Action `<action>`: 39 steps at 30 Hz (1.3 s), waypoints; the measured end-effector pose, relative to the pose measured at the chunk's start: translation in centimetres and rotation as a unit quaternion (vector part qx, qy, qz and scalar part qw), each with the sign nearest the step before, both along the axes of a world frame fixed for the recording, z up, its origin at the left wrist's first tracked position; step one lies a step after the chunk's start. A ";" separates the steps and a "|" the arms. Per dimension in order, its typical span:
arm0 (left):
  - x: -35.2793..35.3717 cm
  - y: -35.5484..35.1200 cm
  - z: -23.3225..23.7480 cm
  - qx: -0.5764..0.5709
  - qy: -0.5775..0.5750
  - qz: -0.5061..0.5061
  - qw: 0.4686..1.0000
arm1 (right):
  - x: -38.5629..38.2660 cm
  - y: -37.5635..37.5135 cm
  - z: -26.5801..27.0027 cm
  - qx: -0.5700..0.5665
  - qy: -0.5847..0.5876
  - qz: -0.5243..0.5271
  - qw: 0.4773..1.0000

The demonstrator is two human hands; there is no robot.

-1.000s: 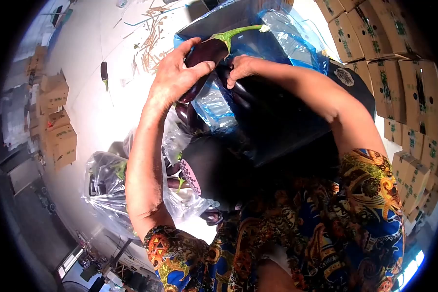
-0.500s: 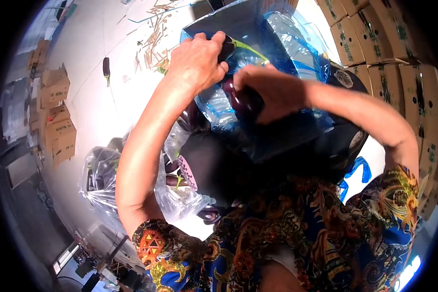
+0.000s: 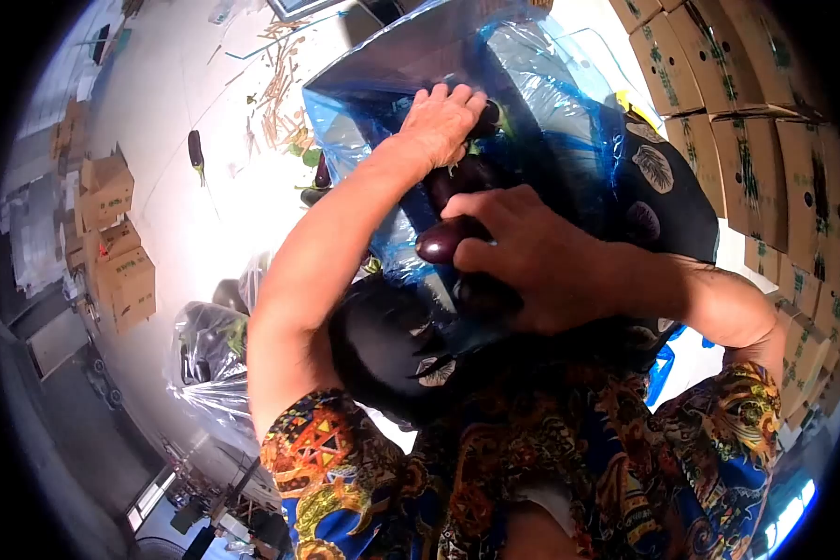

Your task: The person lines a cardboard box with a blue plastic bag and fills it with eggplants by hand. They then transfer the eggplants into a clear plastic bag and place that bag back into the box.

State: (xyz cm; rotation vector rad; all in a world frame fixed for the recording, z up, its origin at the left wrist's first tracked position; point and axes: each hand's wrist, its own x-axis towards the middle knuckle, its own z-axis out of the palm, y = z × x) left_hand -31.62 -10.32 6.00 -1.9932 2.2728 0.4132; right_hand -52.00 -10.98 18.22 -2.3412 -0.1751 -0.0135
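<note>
far left of the blue-lined box: brown cartons, stacked on the floor, flaps closed.

left of the box, well apart from it: single eggplant, lying alone on the pale floor.

lower left of the box: clear bag, slumped on the floor, loaded with dark eggplants.

upper left of the box: scattered sticks, strewn over the floor.

just beside the left wall of the box: loose eggplants, resting on the floor outside the liner.

the box itself: dark carton lined with blue plastic film, open on top, film bunched and creased over the rim. contents: several dark purple eggplants laid close together.

inside the box, upper part: left hand, back facing up, fingers together and bent down over the upper eggplant. whether clamped around it cannot be told; grip hidden under the hand.

inside the box, between the two hands: middle eggplant, lying just below the left hand.

at the near rim of the box: right hand, fingers wrapped and clamped on the lower eggplant. glossy purple end sticking out of the fist toward the left wall, remainder hidden by the fingers.

against the right wall of the box: black leaf-print fabric, touching the liner.

far right of the box: printed cartons, stacked in rows, closed.
</note>
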 end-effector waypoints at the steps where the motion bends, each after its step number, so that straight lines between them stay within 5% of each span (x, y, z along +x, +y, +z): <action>1: 0.1 -0.2 -1.2 0.007 0.008 0.033 0.999 | -0.1 0.1 -0.2 -0.008 -0.003 -0.004 1.000; 9: 1.2 -2.0 -3.7 0.182 0.007 0.175 0.968 | -1.0 0.2 -1.0 -0.014 -0.005 -0.079 0.997; 13: 2.4 -2.1 -3.8 0.125 0.039 0.124 0.984 | -0.3 0.3 -1.6 -0.007 -0.008 -0.131 0.991; 15: 4.0 -1.8 -3.6 -0.035 0.179 0.106 0.977 | 0.7 -0.2 -2.5 0.001 0.003 -0.153 0.988; 17: 4.1 -0.9 0.2 0.074 0.389 0.247 0.884 | 2.4 -1.5 -4.2 0.019 0.027 -0.169 0.985; 19: 2.8 1.5 4.8 0.117 0.609 0.376 0.688 | 4.7 -3.2 -2.7 0.050 0.106 -0.212 0.970; 21: 3.2 3.1 3.7 0.098 0.688 0.385 0.608 | 6.6 -4.6 -3.2 0.031 0.123 -0.256 0.958; 23: 2.3 4.4 5.0 0.041 0.734 0.441 0.515 | 9.6 -7.4 -4.7 0.133 0.170 -0.222 0.951; 27: 3.7 4.9 2.1 -0.044 0.784 0.415 0.459 | 11.7 -6.8 -5.4 0.092 0.168 -0.223 0.956; 29: 1.9 4.9 4.6 -0.080 0.801 0.439 0.399 | 11.0 -7.1 -5.7 0.123 0.166 -0.231 0.951; 31: 1.6 4.4 2.1 -0.096 0.778 0.391 0.483 | 9.7 -8.0 -7.1 0.103 0.133 -0.253 0.953; 34: 0.7 5.3 2.2 -0.111 0.555 0.386 0.729 | 8.8 -9.2 -8.9 0.202 0.249 -0.164 0.933; 37: 1.2 5.1 2.8 -0.091 0.479 0.441 0.754 | 9.6 -8.4 -6.3 0.203 0.326 -0.220 0.897; 39: 0.8 4.9 4.9 -0.051 0.534 0.520 0.665 | 9.6 -8.5 -6.4 0.230 0.320 -0.264 0.880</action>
